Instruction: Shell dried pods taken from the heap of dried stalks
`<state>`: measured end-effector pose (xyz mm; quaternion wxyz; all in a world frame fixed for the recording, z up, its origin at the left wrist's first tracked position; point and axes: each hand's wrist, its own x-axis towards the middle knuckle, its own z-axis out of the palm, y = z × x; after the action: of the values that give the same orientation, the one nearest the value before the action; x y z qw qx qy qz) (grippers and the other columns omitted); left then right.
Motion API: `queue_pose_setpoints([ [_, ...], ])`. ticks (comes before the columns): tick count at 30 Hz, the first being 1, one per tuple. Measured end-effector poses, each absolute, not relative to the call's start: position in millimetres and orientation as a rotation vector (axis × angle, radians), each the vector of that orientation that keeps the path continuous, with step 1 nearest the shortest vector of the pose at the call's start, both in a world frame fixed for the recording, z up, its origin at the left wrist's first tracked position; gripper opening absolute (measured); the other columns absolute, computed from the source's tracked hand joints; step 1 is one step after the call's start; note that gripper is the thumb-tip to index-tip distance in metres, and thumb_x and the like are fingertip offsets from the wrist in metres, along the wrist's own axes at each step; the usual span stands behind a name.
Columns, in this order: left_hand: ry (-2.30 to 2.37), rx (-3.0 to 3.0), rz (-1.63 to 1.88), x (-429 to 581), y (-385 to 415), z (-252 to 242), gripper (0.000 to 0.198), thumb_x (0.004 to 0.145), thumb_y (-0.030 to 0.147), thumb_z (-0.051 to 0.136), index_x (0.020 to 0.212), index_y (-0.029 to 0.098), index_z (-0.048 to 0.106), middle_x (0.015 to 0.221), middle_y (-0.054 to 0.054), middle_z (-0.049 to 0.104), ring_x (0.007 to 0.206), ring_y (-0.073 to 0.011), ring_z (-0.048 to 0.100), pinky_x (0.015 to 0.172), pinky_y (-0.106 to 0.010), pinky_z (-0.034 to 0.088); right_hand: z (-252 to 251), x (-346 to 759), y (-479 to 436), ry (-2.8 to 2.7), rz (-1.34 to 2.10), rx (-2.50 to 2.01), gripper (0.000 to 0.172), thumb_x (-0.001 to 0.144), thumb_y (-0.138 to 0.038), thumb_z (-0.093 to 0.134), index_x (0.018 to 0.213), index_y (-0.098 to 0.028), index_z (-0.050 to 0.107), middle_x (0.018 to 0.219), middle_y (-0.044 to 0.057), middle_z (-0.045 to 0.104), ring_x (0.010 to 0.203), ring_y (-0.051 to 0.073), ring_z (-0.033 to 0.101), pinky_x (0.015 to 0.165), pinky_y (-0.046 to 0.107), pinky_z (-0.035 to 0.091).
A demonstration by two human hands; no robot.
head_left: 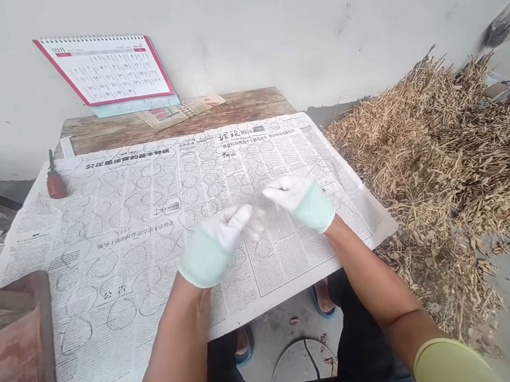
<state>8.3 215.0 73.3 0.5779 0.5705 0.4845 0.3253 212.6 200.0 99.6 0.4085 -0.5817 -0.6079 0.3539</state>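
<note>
Both my hands wear white gloves with mint-green cuffs, held just above a newspaper sheet [157, 246]. My left hand [231, 226] has its thumb lying along curled, slightly blurred fingers. Close by on the right, my right hand [288, 193] is closed, with thumb and index finger pressed together and pointing left. A small gap separates the two hands. Whatever is pinched in them is too thin or hidden to make out. Thin curved loops in figure-eight shapes [121, 311] cover much of the newspaper; whether they are drawn or fine wire, I cannot tell.
A red-handled screwdriver [55, 184] lies at the paper's far left. Behind it, a desk calendar [117, 70] leans against the wall on the wooden tabletop [250, 104]. Dry stalks [427, 142] are heaped on the right. A reddish wooden piece [14, 361] stands at lower left.
</note>
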Motion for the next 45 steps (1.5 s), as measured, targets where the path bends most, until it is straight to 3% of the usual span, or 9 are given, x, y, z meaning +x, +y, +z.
queue_pose_setpoints([
  [5, 1.021, 1.387, 0.575, 7, 211, 79, 0.058, 0.092, 0.073, 0.061, 0.115, 0.024, 0.082, 0.094, -0.011, 0.083, 0.097, -0.0324, 0.078, 0.103, -0.049, 0.055, 100, 215, 202, -1.421, 0.742, -1.524, 0.041, 0.097, -0.034, 0.055, 0.059, -0.023, 0.045, 0.061, -0.002, 0.050, 0.063, 0.014, 0.051, 0.062, 0.028, 0.041],
  [9, 1.102, 1.433, 0.580, 16, 203, 84, 0.046, 0.087, 0.067, 0.072, 0.107, 0.027, 0.084, 0.083, -0.008, 0.083, 0.102, -0.0338, 0.078, 0.114, -0.053, 0.048, 98, 215, 204, -1.200, 0.577, -1.620, 0.037, 0.097, -0.041, 0.056, 0.065, -0.024, 0.051, 0.066, -0.001, 0.056, 0.066, 0.016, 0.056, 0.063, 0.028, 0.045],
  [12, 1.142, 1.287, 0.763, 27, 198, 82, 0.038, 0.084, 0.057, 0.080, 0.102, 0.023, 0.084, 0.081, -0.008, 0.083, 0.095, -0.0317, 0.079, 0.109, -0.052, 0.053, 96, 212, 204, -1.138, 0.542, -1.639, 0.037, 0.099, -0.041, 0.053, 0.066, -0.024, 0.053, 0.067, 0.000, 0.060, 0.066, 0.016, 0.058, 0.065, 0.029, 0.047],
  [16, 1.132, 1.203, 0.929, 37, 197, 76, 0.031, 0.085, 0.049, 0.078, 0.091, 0.019, 0.082, 0.078, -0.008, 0.081, 0.098, -0.0293, 0.078, 0.113, -0.050, 0.050, 97, 210, 202, -1.138, 0.660, -1.598, 0.033, 0.097, -0.040, 0.055, 0.068, -0.024, 0.059, 0.069, 0.000, 0.066, 0.065, 0.015, 0.061, 0.064, 0.028, 0.050],
  [23, 1.296, 1.177, 1.081, 35, 197, 72, 0.029, 0.092, 0.047, 0.071, 0.100, 0.021, 0.082, 0.078, -0.004, 0.081, 0.107, -0.0265, 0.076, 0.118, -0.046, 0.043, 104, 225, 200, -1.281, 1.071, -1.283, 0.036, 0.096, -0.036, 0.059, 0.063, -0.021, 0.064, 0.060, -0.001, 0.064, 0.059, 0.012, 0.061, 0.068, 0.027, 0.054],
  [26, 1.298, 1.187, 1.117, 36, 196, 75, 0.028, 0.092, 0.047, 0.071, 0.097, 0.021, 0.082, 0.074, -0.003, 0.079, 0.103, -0.0257, 0.076, 0.119, -0.046, 0.042, 101, 228, 199, -1.246, 1.199, -1.187, 0.022, 0.093, -0.035, 0.064, 0.081, -0.020, 0.073, 0.068, -0.001, 0.070, 0.063, 0.012, 0.065, 0.072, 0.028, 0.057],
  [31, 1.400, 1.276, 1.081, 38, 193, 79, 0.028, 0.092, 0.047, 0.069, 0.095, 0.022, 0.081, 0.074, -0.002, 0.077, 0.090, -0.0253, 0.076, 0.107, -0.045, 0.051, 102, 228, 199, -1.310, 1.254, -1.221, 0.028, 0.089, -0.033, 0.066, 0.109, -0.018, 0.079, 0.073, -0.003, 0.071, 0.061, 0.010, 0.062, 0.067, 0.026, 0.055],
  [37, 1.518, 1.363, 0.985, 40, 189, 80, 0.029, 0.093, 0.049, 0.065, 0.101, 0.028, 0.082, 0.079, -0.001, 0.077, 0.078, -0.0249, 0.072, 0.073, -0.036, 0.053, 109, 230, 196, -1.386, 1.294, -1.289, 0.030, 0.086, -0.030, 0.063, 0.107, -0.017, 0.081, 0.054, -0.007, 0.059, 0.050, 0.010, 0.050, 0.054, 0.024, 0.044],
  [45, 1.566, 1.351, 0.919, 41, 189, 77, 0.031, 0.092, 0.050, 0.065, 0.108, 0.029, 0.082, 0.089, -0.003, 0.080, 0.086, -0.0276, 0.072, 0.078, -0.039, 0.052, 120, 233, 192, -1.700, 1.332, -1.284, 0.034, 0.082, -0.021, 0.063, 0.111, -0.022, 0.081, 0.066, -0.007, 0.068, 0.059, 0.011, 0.058, 0.060, 0.025, 0.046],
])
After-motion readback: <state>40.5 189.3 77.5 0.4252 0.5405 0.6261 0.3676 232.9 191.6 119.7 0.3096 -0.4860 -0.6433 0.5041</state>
